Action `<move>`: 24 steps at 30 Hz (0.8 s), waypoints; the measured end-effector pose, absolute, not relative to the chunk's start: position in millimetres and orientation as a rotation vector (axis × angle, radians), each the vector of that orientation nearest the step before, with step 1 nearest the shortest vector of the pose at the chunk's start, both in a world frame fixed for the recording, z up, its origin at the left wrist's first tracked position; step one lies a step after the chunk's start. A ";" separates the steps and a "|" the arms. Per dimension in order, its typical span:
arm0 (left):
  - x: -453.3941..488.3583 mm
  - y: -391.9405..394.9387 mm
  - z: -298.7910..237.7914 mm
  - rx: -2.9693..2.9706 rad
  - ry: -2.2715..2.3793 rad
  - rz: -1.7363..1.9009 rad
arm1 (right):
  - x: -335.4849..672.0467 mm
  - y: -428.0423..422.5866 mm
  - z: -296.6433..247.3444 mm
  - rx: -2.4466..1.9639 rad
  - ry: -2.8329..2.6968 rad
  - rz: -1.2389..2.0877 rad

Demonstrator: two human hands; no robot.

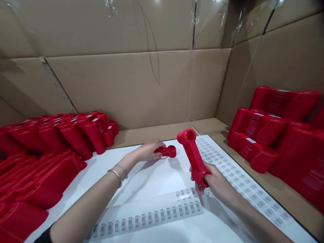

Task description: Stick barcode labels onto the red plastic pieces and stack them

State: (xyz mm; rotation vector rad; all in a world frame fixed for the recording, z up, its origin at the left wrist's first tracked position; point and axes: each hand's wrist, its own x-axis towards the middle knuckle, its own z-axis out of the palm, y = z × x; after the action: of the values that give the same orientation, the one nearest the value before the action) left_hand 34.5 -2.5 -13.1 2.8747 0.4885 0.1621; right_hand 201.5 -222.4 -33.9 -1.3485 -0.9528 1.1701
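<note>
Farther back on the white tabletop, my left hand (149,151) has its fingers closed on the near end of a small red plastic piece (172,151) with a round ring-like end. That piece is low, close to the table surface; I cannot tell whether it touches it. To the right, my right hand (211,173) grips the lower end of a longer red plastic piece (194,157), with a round opening at each end. It is held tilted above the table, its upper end leaning left. Below the hands lies a clear sheet of barcode stickers (149,218), with some rows peeled off.
Stacks of nested red plastic pieces (73,135) crowd the left side. More stacks (260,126) rise on the right by the cardboard wall (172,87). A second sheet of barcode stickers (235,175) runs along the right edge of the white tabletop (141,179).
</note>
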 end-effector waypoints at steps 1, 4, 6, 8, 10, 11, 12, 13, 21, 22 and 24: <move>35.9 -1.6 -13.9 2.877 0.477 0.170 | 201.5 -222.2 -34.1 -1.346 -0.953 1.170; 39.6 2.3 -13.4 2.889 0.472 0.273 | 202.0 -220.8 -34.9 -1.324 -0.958 1.164; 41.6 3.8 -7.7 2.898 0.480 0.377 | 202.3 -220.1 -34.9 -1.320 -0.946 1.170; 43.8 2.5 2.0 2.910 0.496 0.499 | 202.4 -220.0 -34.1 -1.329 -0.935 1.176; 47.2 -1.6 11.7 2.894 0.536 0.590 | 202.4 -220.3 -32.6 -1.346 -0.929 1.177; 49.3 -4.2 15.2 2.872 0.569 0.590 | 202.4 -220.5 -31.9 -1.352 -0.926 1.175; 51.5 -6.6 17.3 2.846 0.602 0.549 | 202.5 -220.6 -31.3 -1.356 -0.924 1.174; 53.9 -8.5 18.0 2.817 0.622 0.478 | 202.6 -220.5 -31.0 -1.357 -0.923 1.174; 65.8 -4.6 10.9 2.740 0.543 0.284 | 204.9 -219.0 -31.6 -1.345 -0.943 1.157; 66.4 -4.5 11.3 2.727 0.552 0.307 | 204.9 -219.2 -31.5 -1.349 -0.944 1.154; 67.6 -5.4 11.1 2.697 0.533 0.324 | 204.8 -219.8 -30.9 -1.354 -0.944 1.148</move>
State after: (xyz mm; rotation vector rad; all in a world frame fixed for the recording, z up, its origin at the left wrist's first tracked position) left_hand 67.6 -5.4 11.1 2.6968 0.5335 0.3243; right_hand 204.8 -219.8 -30.9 -1.3536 -0.9436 1.1480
